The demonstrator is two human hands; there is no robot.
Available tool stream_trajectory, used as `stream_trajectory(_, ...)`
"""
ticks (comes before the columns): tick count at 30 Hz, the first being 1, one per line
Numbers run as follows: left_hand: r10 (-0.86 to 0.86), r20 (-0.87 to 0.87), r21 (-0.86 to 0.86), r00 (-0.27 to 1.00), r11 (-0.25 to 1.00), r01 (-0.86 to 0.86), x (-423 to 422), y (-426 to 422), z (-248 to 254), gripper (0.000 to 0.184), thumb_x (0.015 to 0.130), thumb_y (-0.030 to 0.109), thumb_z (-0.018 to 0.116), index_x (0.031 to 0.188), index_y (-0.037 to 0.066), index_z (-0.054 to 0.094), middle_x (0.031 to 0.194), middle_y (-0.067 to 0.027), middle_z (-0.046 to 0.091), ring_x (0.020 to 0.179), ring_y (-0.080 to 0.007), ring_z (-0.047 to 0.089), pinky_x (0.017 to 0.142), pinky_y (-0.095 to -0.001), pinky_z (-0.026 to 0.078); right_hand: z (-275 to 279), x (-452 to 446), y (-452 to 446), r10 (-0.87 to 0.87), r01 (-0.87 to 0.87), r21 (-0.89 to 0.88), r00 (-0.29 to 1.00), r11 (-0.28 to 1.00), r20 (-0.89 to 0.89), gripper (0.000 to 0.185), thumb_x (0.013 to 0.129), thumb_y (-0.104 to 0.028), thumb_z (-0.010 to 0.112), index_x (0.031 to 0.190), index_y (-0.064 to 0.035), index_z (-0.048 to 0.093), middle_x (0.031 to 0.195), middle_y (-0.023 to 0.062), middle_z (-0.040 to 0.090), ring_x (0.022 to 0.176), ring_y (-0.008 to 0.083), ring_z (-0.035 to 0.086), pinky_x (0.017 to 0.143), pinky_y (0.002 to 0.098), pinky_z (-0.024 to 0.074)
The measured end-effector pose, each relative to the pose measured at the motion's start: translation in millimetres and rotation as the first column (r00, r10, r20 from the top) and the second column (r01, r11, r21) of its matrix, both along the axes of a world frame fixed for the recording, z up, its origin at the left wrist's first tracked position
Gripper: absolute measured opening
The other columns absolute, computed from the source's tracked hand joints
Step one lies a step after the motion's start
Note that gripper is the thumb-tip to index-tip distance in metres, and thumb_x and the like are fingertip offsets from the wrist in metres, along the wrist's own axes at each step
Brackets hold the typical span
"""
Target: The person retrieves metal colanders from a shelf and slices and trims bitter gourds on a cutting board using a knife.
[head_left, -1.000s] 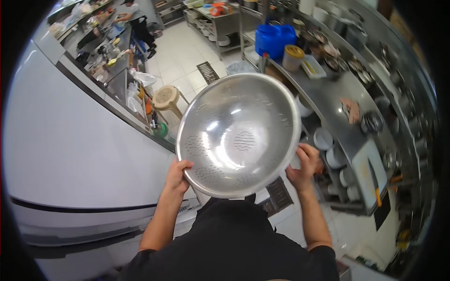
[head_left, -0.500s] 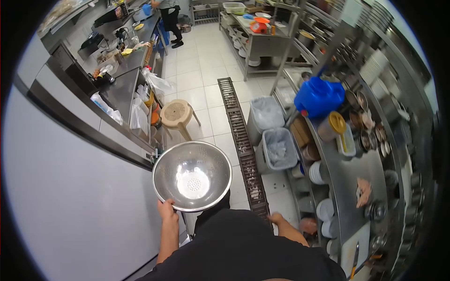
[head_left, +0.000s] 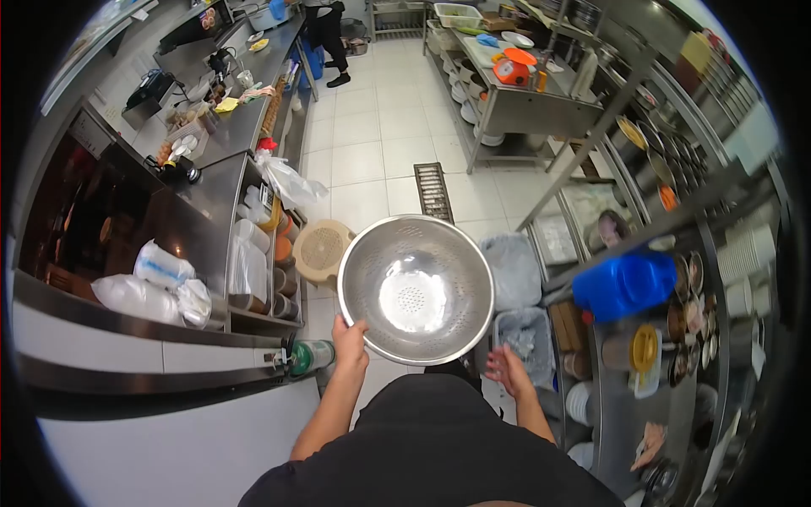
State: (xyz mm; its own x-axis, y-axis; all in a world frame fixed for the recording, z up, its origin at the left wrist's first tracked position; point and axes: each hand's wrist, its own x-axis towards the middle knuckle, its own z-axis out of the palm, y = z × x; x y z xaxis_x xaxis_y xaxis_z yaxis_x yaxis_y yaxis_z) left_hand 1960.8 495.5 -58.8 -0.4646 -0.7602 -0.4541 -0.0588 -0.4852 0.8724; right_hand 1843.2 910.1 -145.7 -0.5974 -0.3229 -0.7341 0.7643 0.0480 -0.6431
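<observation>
A large steel colander (head_left: pixel 414 291) with a perforated bottom is held out in front of my body, its inside facing up. My left hand (head_left: pixel 350 340) grips its rim at the near left, thumb over the edge. Just off the colander's near right side is my right hand (head_left: pixel 508 370), fingers apart, with nothing in it. A lined waste bin (head_left: pixel 541 334) stands beyond that hand.
A beige stool (head_left: pixel 324 251) stands left of the colander, near a steel counter (head_left: pixel 221 211). On the right, a steel table holds a blue jerrycan (head_left: pixel 627 286) and a yellow-lidded jug (head_left: pixel 644 348). A floor drain (head_left: pixel 433 190) runs ahead. A person (head_left: pixel 325 38) stands at the far left counter.
I have moved forward between the counters, and the view has turned. The colander, still in my left hand, sits further right in view. My right hand has risen toward it with fingers spread.
</observation>
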Motion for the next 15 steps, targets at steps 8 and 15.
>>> stream_trajectory(8,0.039,-0.081,-0.114,0.996,0.992,-0.048,-189,-70,45,0.044,0.073,-0.012,0.061,0.115,0.000,0.060,0.106,-0.0078,0.069,0.094,-0.0191,0.066,0.086,-0.0325,0.053,79,-279,-203,0.274,-0.252,-0.283,0.961,0.925,0.041,0.067,0.102,-0.047,0.062,0.149,-0.0004,0.049,0.138,0.0147,0.065,0.121,0.0295,0.066,0.100,0.0457,0.0562)
stream_trajectory(15,0.258,-0.137,-0.035,0.956,0.964,-0.265,-269,-164,62,0.062,0.074,-0.010,0.059,0.135,-0.001,0.056,0.120,-0.0114,0.068,0.108,-0.0255,0.067,0.095,-0.0363,0.054,90,-431,-375,0.443,-0.446,-0.087,0.895,0.891,-0.057,0.040,0.094,-0.015,0.062,0.128,0.0064,0.063,0.119,0.0173,0.071,0.104,0.0264,0.072,0.089,0.0430,0.0598)
